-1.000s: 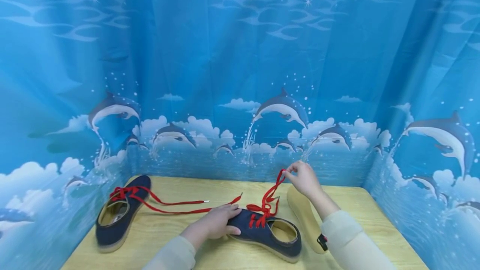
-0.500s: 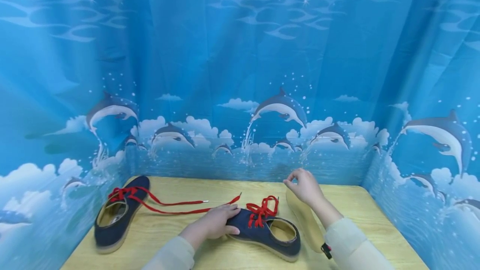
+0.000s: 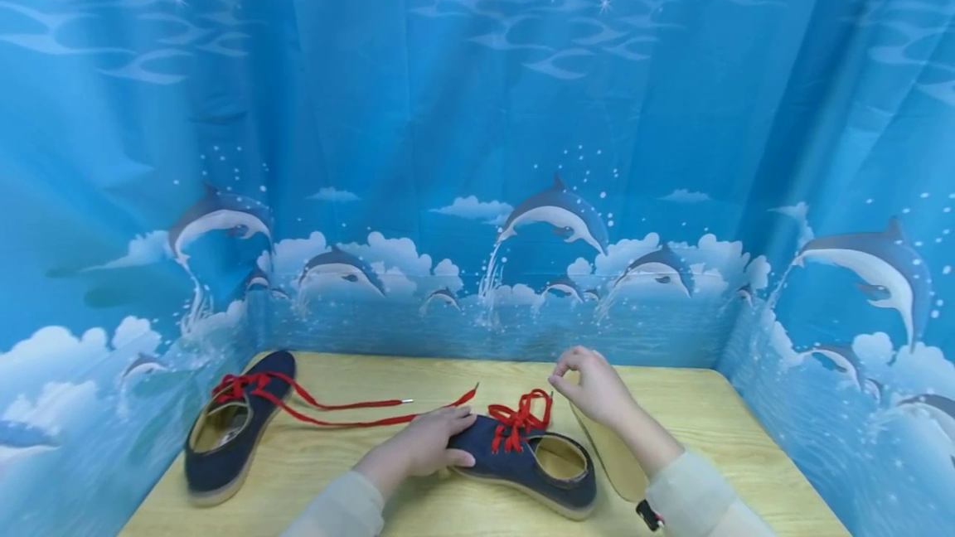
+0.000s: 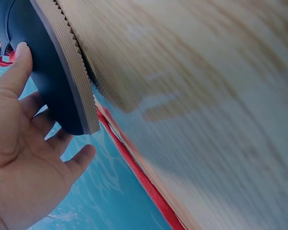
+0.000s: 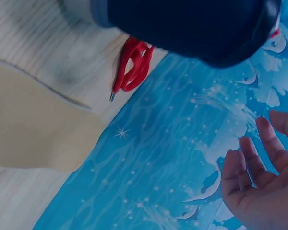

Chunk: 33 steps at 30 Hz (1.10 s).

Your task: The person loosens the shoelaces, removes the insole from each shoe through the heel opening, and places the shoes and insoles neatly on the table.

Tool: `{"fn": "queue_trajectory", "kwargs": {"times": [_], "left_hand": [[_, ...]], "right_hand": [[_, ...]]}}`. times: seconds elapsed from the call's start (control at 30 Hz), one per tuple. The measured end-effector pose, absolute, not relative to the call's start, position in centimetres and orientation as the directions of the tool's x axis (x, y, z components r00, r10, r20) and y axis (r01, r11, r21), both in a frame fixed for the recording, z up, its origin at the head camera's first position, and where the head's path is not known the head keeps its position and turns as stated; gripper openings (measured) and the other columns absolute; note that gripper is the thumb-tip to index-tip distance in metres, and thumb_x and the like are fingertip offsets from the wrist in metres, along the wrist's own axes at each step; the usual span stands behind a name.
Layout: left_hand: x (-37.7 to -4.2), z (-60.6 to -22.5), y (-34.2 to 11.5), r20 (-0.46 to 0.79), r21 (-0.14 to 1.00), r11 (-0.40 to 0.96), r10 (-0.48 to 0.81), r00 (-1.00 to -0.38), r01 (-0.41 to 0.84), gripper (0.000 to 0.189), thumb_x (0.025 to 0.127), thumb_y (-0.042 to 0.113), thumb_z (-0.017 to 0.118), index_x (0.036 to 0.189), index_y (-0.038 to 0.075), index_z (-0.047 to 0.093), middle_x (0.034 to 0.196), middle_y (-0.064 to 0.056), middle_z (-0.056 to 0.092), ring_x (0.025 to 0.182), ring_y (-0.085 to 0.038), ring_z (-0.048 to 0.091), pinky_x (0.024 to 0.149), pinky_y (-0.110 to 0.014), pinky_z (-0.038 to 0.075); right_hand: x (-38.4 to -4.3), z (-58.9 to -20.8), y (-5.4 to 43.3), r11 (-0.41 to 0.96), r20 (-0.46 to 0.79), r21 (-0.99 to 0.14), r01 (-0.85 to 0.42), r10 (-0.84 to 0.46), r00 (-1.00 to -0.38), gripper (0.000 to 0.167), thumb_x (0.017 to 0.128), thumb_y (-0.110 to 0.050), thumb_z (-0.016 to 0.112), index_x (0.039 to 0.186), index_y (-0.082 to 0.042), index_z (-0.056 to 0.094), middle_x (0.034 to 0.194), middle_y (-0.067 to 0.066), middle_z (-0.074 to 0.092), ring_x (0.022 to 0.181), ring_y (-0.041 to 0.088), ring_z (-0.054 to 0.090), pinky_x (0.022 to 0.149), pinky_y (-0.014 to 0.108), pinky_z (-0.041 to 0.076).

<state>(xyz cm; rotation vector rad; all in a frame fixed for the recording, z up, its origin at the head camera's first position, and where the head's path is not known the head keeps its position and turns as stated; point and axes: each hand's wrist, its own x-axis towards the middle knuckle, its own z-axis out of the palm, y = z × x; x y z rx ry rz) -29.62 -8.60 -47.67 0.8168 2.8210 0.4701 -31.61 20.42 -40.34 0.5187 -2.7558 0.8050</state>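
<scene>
the toe of the navy shoe (image 3: 485, 444) is held by the left hand (image 3: 429, 442), with the thumb laid along the near side and the other fingers reaching over the far side; the little finger is seen loose past the toe in the left wrist view. nothing is seen held by the right hand (image 3: 600, 392), whose fingers are loosely bent.

from the left hand, the shoe's long axis is run rightward and slightly toward the person, heel nearest the right forearm. the looped red lace (image 3: 515, 423) is set across the throat, its loops thrown toward the table's far edge. this, it is judged, is the relation that counts: the lace is found between the hands, with one tip seen just below the right fingertips from the head. a clear gap is shown in the right wrist view.

beneath the right hand and forearm, a tan insole-shaped piece (image 3: 619, 462) is laid on the wooden table (image 3: 418, 512). well to the left, a second shoe (image 3: 263, 413) is placed toe away, its loose laces (image 3: 358, 425) trailed toward the left hand, one partly hidden behind it.
</scene>
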Motion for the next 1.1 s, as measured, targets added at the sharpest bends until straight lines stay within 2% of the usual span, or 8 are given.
{"fn": "queue_trajectory", "kwargs": {"times": [0.1,0.33,0.43,0.6,1.1], "left_hand": [[-29.6,-47.7,-8.6,-0.075,0.344,0.805,0.537,-0.84,0.483,0.073,0.09,0.054,0.066,0.15,0.015,0.049,0.155,-0.007,0.044,0.142,-0.034,0.039,0.115,-0.053,0.034],[-29.6,-47.6,-8.6,-0.111,0.347,0.819,0.519,-0.848,0.456,0.073,0.09,0.055,0.065,0.151,0.019,0.048,0.156,-0.004,0.043,0.143,-0.031,0.038,0.115,-0.052,0.034],[-29.6,-47.5,-8.6,-0.113,0.351,0.818,0.52,-0.847,0.456,0.072,0.09,0.054,0.065,0.151,0.02,0.048,0.156,-0.004,0.043,0.143,-0.031,0.038,0.115,-0.052,0.034],[-29.5,-47.5,-8.5,-0.105,0.354,0.815,0.521,-0.847,0.458,0.072,0.09,0.055,0.065,0.151,0.019,0.048,0.155,-0.004,0.044,0.143,-0.031,0.038,0.115,-0.052,0.034],[-29.5,-47.4,-8.4,-0.118,0.351,0.828,0.503,-0.856,0.438,0.073,0.089,0.058,0.064,0.15,0.021,0.049,0.155,-0.002,0.044,0.143,-0.03,0.038,0.115,-0.052,0.034]], "right_hand": [[-31.2,-40.4,20.0,0.777,0.31,-0.481,-0.406,-0.283,-0.908,0.016,0.092,-0.017,0.074,0.077,-0.023,0.07,0.109,0.005,0.067,0.109,0.032,0.059,0.091,0.054,0.051],[-30.6,-40.9,19.3,0.761,0.304,-0.491,-0.424,-0.307,-0.902,0.014,0.091,-0.015,0.074,0.077,-0.019,0.071,0.111,0.006,0.067,0.109,0.033,0.06,0.094,0.056,0.05],[-30.4,-41.2,19.1,0.757,0.301,-0.492,-0.431,-0.317,-0.899,0.015,0.09,-0.015,0.074,0.077,-0.019,0.071,0.111,0.006,0.067,0.109,0.033,0.059,0.091,0.055,0.05],[-30.2,-41.8,19.0,0.751,0.3,-0.459,-0.474,-0.371,-0.879,0.02,0.09,-0.017,0.075,0.074,-0.024,0.066,0.11,0.005,0.067,0.107,0.033,0.06,0.09,0.055,0.05],[-29.9,-43.1,17.9,0.684,0.171,-0.473,-0.555,-0.547,-0.82,0.012,0.088,-0.023,0.078,0.08,-0.024,0.07,0.11,0.005,0.066,0.104,0.028,0.059,0.089,0.052,0.051]]}}
